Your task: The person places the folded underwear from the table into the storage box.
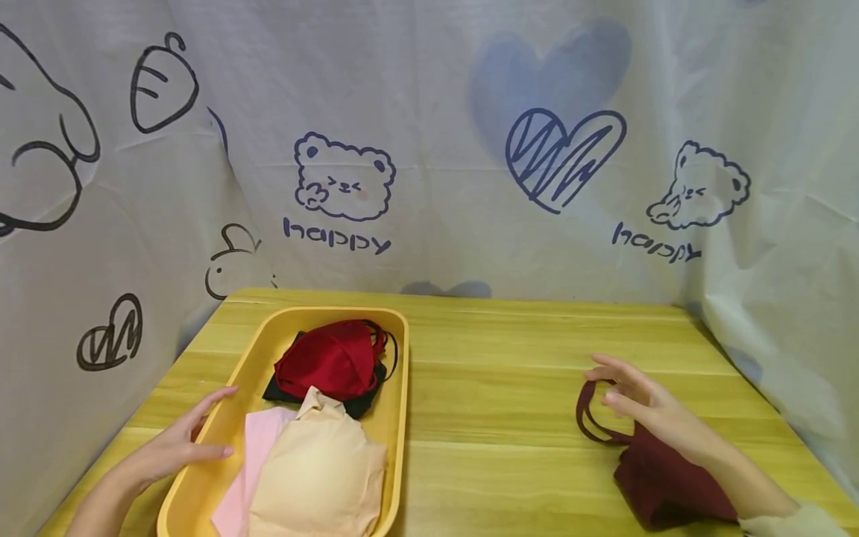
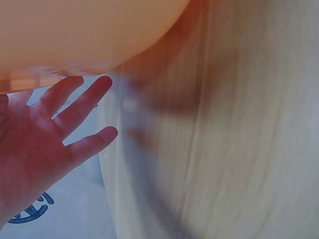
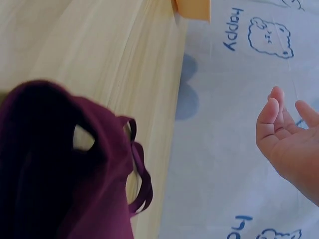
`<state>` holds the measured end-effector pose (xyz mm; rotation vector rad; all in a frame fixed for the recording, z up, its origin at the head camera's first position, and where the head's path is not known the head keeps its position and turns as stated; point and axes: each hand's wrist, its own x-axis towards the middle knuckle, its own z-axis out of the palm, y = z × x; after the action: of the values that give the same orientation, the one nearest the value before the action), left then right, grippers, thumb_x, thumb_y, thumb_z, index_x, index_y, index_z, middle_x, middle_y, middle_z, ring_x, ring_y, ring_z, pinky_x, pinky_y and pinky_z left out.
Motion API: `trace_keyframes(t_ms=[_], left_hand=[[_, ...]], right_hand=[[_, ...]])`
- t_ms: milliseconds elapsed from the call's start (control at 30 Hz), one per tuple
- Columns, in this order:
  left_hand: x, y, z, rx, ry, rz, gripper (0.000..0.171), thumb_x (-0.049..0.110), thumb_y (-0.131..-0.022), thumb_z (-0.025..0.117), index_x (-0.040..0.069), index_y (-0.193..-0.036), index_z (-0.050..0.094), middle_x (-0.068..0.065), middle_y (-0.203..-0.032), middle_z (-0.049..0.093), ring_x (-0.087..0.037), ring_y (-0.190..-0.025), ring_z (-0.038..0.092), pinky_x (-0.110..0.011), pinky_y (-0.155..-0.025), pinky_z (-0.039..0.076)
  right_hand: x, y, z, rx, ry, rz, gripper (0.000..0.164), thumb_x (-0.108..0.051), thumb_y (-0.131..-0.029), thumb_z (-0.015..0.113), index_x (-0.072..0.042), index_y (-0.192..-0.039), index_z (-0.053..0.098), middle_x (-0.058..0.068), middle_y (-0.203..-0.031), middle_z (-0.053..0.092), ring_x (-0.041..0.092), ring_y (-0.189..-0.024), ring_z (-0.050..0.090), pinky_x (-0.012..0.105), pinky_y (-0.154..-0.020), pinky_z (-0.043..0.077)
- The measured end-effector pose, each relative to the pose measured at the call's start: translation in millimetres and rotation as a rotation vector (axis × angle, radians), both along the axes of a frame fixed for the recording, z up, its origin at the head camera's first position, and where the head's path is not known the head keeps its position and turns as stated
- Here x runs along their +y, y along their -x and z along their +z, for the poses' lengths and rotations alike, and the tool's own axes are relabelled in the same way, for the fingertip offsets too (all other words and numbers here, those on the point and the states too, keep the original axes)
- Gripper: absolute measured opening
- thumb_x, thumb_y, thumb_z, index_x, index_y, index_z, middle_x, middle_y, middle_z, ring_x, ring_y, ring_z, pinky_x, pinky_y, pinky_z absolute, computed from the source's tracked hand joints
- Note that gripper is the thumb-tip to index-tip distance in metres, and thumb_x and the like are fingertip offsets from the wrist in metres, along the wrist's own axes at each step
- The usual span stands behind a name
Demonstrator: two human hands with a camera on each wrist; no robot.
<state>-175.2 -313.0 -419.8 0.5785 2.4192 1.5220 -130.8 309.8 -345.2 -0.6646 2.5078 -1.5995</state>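
Over the right side of the table, my right hand [image 1: 647,406] hovers with loosely bent fingers and holds nothing. Under it lies a maroon bra [image 1: 671,481], its strap looped out to the left; in the right wrist view the bra [image 3: 99,149] is apart from the hand [image 3: 289,139]. My left hand [image 1: 168,447] rests at the left rim of a yellow tray [image 1: 403,403], thumb and forefinger reaching over the edge. In the left wrist view, the other fingers [image 2: 82,109] are spread straight beside the tray's outer wall.
Inside the tray, a red bra [image 1: 329,358] lies on a black garment [image 1: 365,399] at the far end. A beige bra [image 1: 318,477] covers part of a pink cloth [image 1: 258,447] nearer me. The wooden table [image 1: 503,388] meets a white curtain [image 1: 443,224] with drawings.
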Motion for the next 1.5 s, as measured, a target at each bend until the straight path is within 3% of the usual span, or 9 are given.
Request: trace_keyframes(t_ms=[200, 667, 933, 1167, 1200, 1267, 1333, 1400, 1500], left_hand=[[2, 0.7, -0.5, -0.005, 0.001, -0.003, 0.074, 0.002, -0.079, 0.06, 0.007, -0.142, 0.021, 0.007, -0.143, 0.023, -0.054, -0.123, -0.002, -0.076, -0.088, 0.0], [3, 1.1, -2.6, -0.005, -0.003, -0.007, 0.074, 0.002, -0.08, 0.059, 0.014, -0.143, 0.022, 0.01, -0.141, 0.023, -0.053, -0.123, -0.002, -0.076, -0.087, 0.0], [-2, -4.2, -9.3, -0.011, -0.015, -0.005, 0.075, 0.0, -0.082, 0.057, 0.018, -0.144, 0.02, 0.017, -0.143, 0.019, -0.037, -0.13, -0.003, -0.076, -0.086, 0.002], [-3, -4.0, -8.7, -0.022, -0.012, -0.004, 0.075, 0.0, -0.082, 0.057, 0.02, -0.144, 0.02, 0.015, -0.142, 0.02, -0.045, -0.127, -0.005, -0.076, -0.085, 0.002], [-3, -3.7, -8.3, -0.018, -0.004, -0.004, 0.075, 0.0, -0.082, 0.057, 0.019, -0.144, 0.02, 0.016, -0.141, 0.02, -0.037, -0.131, -0.002, -0.076, -0.086, 0.004], [-3, -3.1, -7.7, 0.006, 0.039, 0.004, 0.074, 0.002, -0.082, 0.057, 0.02, -0.144, 0.02, 0.019, -0.139, 0.022, -0.016, -0.133, 0.007, -0.063, -0.098, 0.017], [-3, -2.3, -6.6, 0.006, 0.038, 0.001, 0.074, 0.002, -0.082, 0.057, 0.019, -0.144, 0.02, 0.02, -0.138, 0.022, -0.011, -0.132, 0.008, -0.063, -0.098, 0.017], [-2, -1.1, -5.6, 0.003, 0.04, 0.003, 0.074, 0.002, -0.082, 0.057, 0.02, -0.144, 0.02, 0.02, -0.138, 0.021, -0.013, -0.133, 0.008, -0.063, -0.098, 0.018], [-2, 1.0, -3.4, -0.019, 0.008, -0.009, 0.074, 0.001, -0.082, 0.057, 0.02, -0.144, 0.02, 0.015, -0.141, 0.02, -0.043, -0.128, -0.001, -0.076, -0.087, 0.006]], right_hand=[[16, -6.2, -1.1, 0.007, -0.035, -0.077, 0.047, -0.004, -0.096, 0.039, -0.017, -0.14, 0.032, -0.019, -0.118, 0.05, 0.003, -0.097, 0.054, 0.022, -0.072, 0.046], [57, -16.0, -3.1, 0.009, -0.128, -0.181, 0.05, -0.006, -0.097, 0.039, -0.015, -0.144, 0.025, -0.025, -0.117, 0.048, -0.003, -0.098, 0.053, 0.023, -0.072, 0.049], [79, -15.1, -13.8, 0.024, -0.162, -0.222, 0.05, -0.006, -0.097, 0.039, -0.016, -0.144, 0.026, -0.026, -0.116, 0.049, -0.005, -0.097, 0.053, 0.02, -0.072, 0.048], [100, -16.1, -25.3, -0.031, -0.208, -0.277, 0.05, -0.011, -0.097, 0.042, -0.013, -0.143, 0.025, -0.03, -0.113, 0.044, -0.011, -0.098, 0.048, 0.017, -0.073, 0.047], [103, -16.6, -27.0, -0.036, -0.211, -0.285, 0.049, -0.011, -0.097, 0.042, -0.014, -0.143, 0.025, -0.03, -0.113, 0.044, -0.011, -0.098, 0.048, 0.017, -0.072, 0.047], [109, -17.4, -31.1, -0.047, -0.217, -0.284, 0.05, -0.011, -0.097, 0.042, -0.013, -0.144, 0.023, -0.031, -0.113, 0.044, -0.011, -0.097, 0.048, 0.019, -0.071, 0.047], [115, -17.8, -35.0, -0.075, -0.238, -0.294, 0.052, -0.012, -0.097, 0.043, -0.01, -0.144, 0.021, -0.026, -0.115, 0.044, -0.011, -0.097, 0.048, 0.022, -0.071, 0.048], [120, -18.1, -38.8, -0.116, -0.288, -0.309, 0.056, -0.015, -0.096, 0.045, -0.004, -0.144, 0.017, -0.011, -0.121, 0.047, -0.005, -0.097, 0.048, 0.024, -0.07, 0.048], [126, -19.4, -44.9, -0.21, -0.378, -0.316, 0.065, -0.021, -0.095, 0.048, 0.005, -0.142, 0.011, 0.02, -0.127, 0.044, 0.018, -0.104, 0.051, 0.031, -0.072, 0.048]])
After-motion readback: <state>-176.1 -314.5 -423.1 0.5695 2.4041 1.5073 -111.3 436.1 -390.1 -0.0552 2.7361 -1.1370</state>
